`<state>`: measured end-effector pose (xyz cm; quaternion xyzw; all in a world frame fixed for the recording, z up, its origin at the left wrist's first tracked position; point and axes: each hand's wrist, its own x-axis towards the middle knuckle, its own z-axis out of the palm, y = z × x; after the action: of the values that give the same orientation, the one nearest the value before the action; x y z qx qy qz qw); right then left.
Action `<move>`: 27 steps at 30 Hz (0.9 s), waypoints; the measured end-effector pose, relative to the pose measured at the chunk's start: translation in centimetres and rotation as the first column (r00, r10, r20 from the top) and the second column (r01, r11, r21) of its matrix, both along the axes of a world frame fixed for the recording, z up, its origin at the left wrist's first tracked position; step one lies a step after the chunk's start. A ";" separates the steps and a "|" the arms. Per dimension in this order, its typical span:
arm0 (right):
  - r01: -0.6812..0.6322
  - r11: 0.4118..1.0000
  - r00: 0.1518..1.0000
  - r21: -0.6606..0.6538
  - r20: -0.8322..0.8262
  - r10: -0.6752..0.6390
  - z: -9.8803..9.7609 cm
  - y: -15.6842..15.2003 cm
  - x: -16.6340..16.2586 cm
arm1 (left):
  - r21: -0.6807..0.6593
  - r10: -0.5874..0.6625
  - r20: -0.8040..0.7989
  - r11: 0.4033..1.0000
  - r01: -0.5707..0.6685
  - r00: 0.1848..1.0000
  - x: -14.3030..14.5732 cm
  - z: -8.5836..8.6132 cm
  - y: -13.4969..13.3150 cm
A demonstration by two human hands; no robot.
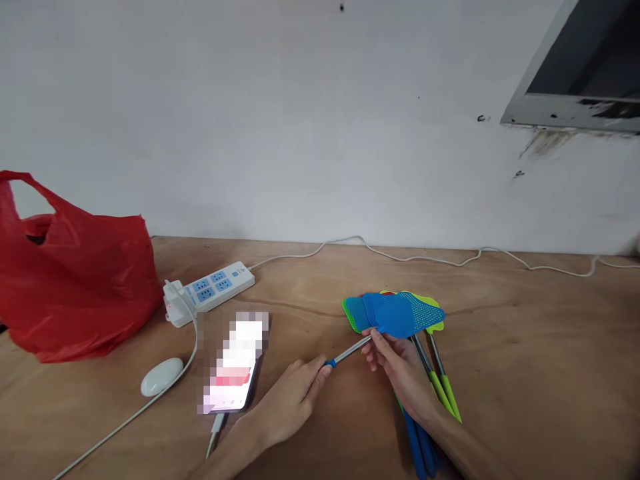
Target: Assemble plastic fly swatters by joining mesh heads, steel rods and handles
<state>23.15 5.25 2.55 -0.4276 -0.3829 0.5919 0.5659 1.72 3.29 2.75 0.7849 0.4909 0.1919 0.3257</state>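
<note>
A blue fly swatter (397, 316) with a metal shaft is held in both hands above the wooden table. My left hand (295, 397) is closed around its blue handle end, most of which is hidden in the fist. My right hand (400, 370) pinches the metal shaft just below the blue mesh head. Under and behind it lies a pile of several other fly swatters, with a yellow-green head (434, 325) showing at the right and a green edge (350, 317) at the left. Yellow-green handles (445, 393) and blue handles (416, 445) stick out toward me, partly hidden by my right forearm.
A red plastic bag (85, 280) stands at the left. Near it are a white power strip (215, 290), a white oval device (163, 377) and a lit phone (237, 367) with a cable. A thin cord (425, 258) runs along the wall, and a dark-paned frame (585, 73) is at upper right.
</note>
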 end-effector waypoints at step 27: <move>0.438 0.893 0.893 0.102 -0.167 -0.419 0.1 1.3 1.8 | 0.023 -0.042 -0.043 0.999 0.043 0.998 0.5 1.3 -0.2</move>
<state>24.99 6.56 2.61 -0.4187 -0.2780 0.4533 0.7361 2.22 3.06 4.05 0.8031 0.4785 0.1739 0.3096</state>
